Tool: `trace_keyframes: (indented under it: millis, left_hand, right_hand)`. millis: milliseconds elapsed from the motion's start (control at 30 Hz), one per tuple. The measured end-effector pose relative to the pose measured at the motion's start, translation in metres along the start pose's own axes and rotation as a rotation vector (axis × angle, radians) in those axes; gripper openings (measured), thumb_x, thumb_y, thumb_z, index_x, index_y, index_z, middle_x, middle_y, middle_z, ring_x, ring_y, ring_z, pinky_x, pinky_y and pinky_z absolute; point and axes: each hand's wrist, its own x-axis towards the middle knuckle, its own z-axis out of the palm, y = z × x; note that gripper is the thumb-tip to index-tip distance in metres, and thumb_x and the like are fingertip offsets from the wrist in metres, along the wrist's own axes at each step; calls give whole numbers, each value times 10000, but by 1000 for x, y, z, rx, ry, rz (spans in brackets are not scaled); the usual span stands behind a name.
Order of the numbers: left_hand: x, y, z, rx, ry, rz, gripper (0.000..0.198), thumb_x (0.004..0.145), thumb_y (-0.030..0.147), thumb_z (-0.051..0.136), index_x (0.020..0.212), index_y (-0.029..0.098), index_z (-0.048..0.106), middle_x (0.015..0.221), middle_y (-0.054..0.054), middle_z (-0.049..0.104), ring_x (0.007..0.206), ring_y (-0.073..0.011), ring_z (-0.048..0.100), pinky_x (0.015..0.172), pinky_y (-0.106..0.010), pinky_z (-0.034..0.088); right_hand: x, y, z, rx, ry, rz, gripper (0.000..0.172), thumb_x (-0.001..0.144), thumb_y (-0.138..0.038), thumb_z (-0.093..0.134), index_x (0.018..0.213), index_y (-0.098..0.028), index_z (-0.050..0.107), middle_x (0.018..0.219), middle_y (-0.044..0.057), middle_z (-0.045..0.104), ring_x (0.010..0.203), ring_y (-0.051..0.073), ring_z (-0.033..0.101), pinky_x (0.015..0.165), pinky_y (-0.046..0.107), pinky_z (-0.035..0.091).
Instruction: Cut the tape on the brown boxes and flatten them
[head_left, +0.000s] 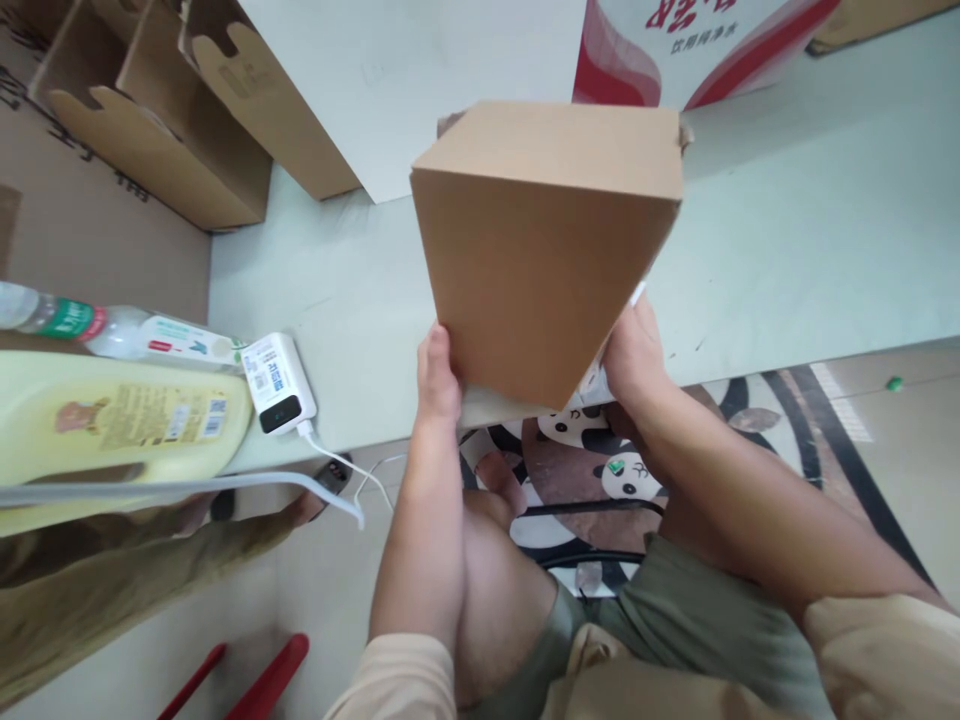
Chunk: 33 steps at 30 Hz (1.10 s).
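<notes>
A plain brown cardboard box is held up and tilted over the near edge of the pale table. My left hand grips its lower left side, with the fingers partly hidden behind the box. At the lower right side, my right hand holds the box, and most of its fingers are out of sight. Something white with faint print shows between the box and my right hand; I cannot make out what it is.
A white power bank with a cable lies at the left, beside a yellow bottle and a clear bottle. Open cardboard boxes stand at the back left. A red-and-white carton stands behind.
</notes>
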Motion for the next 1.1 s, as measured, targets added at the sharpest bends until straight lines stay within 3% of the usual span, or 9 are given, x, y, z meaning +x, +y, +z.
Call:
trace_keyframes:
  millis: [133, 300, 367, 567, 667, 833, 1100]
  left_hand:
    - [3, 2, -7, 82, -213, 168, 662, 641, 696, 820, 1156, 287, 744, 1293, -71, 719, 1399, -347, 556, 1202, -484, 425]
    - [3, 9, -6, 59, -432, 93, 974, 528, 586, 937, 1415, 391, 584, 1555, -44, 541, 1485, -371, 454, 1246, -527, 362]
    - [3, 8, -5, 88, -456, 111, 1006, 534, 543, 947, 1447, 413, 545, 1590, -25, 505, 1499, -364, 439, 1252, -524, 355]
    - [2, 11, -2, 78, -303, 172, 939, 618, 637, 864, 1456, 362, 541, 1520, -19, 577, 1448, -365, 498, 1190, -512, 426]
    - [3, 12, -2, 87, -227, 204, 963, 579, 638, 881, 1435, 329, 565, 1490, -37, 596, 1448, -385, 487, 1164, -507, 444]
    - [9, 12, -4, 47, -76, 280, 881, 539, 549, 909, 1354, 394, 613, 1460, -4, 594, 1439, -359, 499, 1187, -496, 433]
    - [11, 22, 0, 99, 76, 340, 928, 487, 581, 903, 1331, 333, 607, 1439, -38, 583, 1425, -364, 478, 1187, -493, 416]
  right_hand:
    - [3, 7, -8, -20, 53, 168, 306, 930, -537, 552, 992, -261, 669, 1137, 59, 738, 1165, 296, 651, 1024, 478, 566]
    - [5, 11, -10, 56, 110, 307, 276, 826, -457, 641, 995, -245, 692, 1182, 57, 747, 1145, 282, 671, 999, 495, 571]
    - [5, 9, -8, 111, 125, 370, 260, 825, -438, 628, 971, -234, 695, 1147, 59, 761, 1114, 278, 684, 960, 478, 587]
    - [6, 6, -5, 119, 124, 392, 301, 880, -499, 593, 940, -229, 711, 1063, 35, 779, 1074, 258, 690, 915, 422, 593]
    - [7, 8, -4, 164, 59, 384, 418, 899, -599, 542, 951, -214, 697, 1045, 60, 773, 1043, 267, 705, 902, 424, 595]
    - [10, 17, -6, 316, -96, 367, 586, 886, -721, 479, 1161, -230, 640, 1159, 91, 751, 947, 253, 739, 880, 463, 591]
    - [11, 24, -9, 248, -90, 387, 643, 855, -807, 469, 1117, -245, 639, 1214, 96, 733, 972, 254, 740, 890, 464, 587]
